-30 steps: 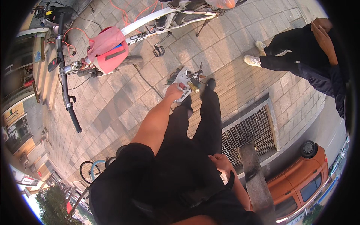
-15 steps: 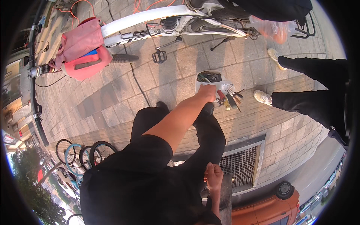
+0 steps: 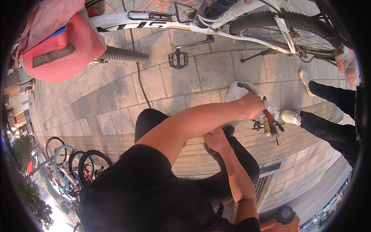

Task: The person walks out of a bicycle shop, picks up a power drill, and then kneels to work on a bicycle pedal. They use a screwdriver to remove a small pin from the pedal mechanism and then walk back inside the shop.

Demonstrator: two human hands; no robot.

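My left hand [image 3: 252,106] reaches out to the white plastic tub [image 3: 234,92] of tools on the paving. Its fingers are closed at the tub's edge; what they grip, if anything, is hidden. Close by that hand, several hand tools stick out of the tub, among them a red-handled tool [image 3: 268,115] and one with a yellowish handle [image 3: 266,127]. My right hand [image 3: 215,138] is closed below my left forearm, over my shoe and knee. I cannot see what is inside its fingers.
Ahead stands a white bicycle [image 3: 154,24] with a black pedal [image 3: 178,60], a kickstand [image 3: 259,55] and a pink cover [image 3: 63,58] at its left end. A person's shoes [image 3: 291,117] are right of the tub. Black cable [image 3: 142,87] crosses the paving. More bicycles [image 3: 94,164] stand at left.
My right hand has come up and forward from beside my thigh to below my left forearm. My left hand stays at the tub. The view has shifted, so the bicycle looks larger.
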